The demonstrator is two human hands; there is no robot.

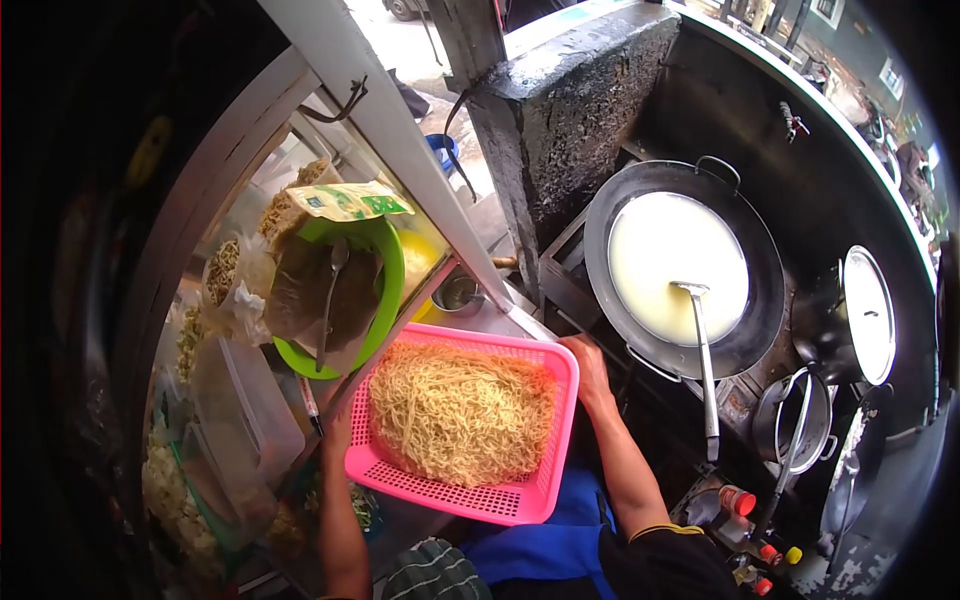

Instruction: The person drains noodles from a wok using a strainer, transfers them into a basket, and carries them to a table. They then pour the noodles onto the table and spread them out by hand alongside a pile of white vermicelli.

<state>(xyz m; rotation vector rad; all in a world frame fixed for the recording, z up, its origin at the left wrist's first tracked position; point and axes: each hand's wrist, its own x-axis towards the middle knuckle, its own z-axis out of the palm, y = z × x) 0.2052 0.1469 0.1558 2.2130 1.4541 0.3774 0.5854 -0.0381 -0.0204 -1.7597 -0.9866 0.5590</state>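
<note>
Both hands grasp pink basket point(500, 495) of noodles point(462, 412): left hand point(338, 435) at near-left rim, right hand point(588, 365) at far-right corner. Keep level beside wok point(760, 300).

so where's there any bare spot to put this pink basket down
Hardly any. Both hands, left and right, hold the pink basket of noodles. The only bare patch is the narrow ledge between the small metal cup and the wok. The shelf by the green bowl and the bottles corner are crowded.
</note>
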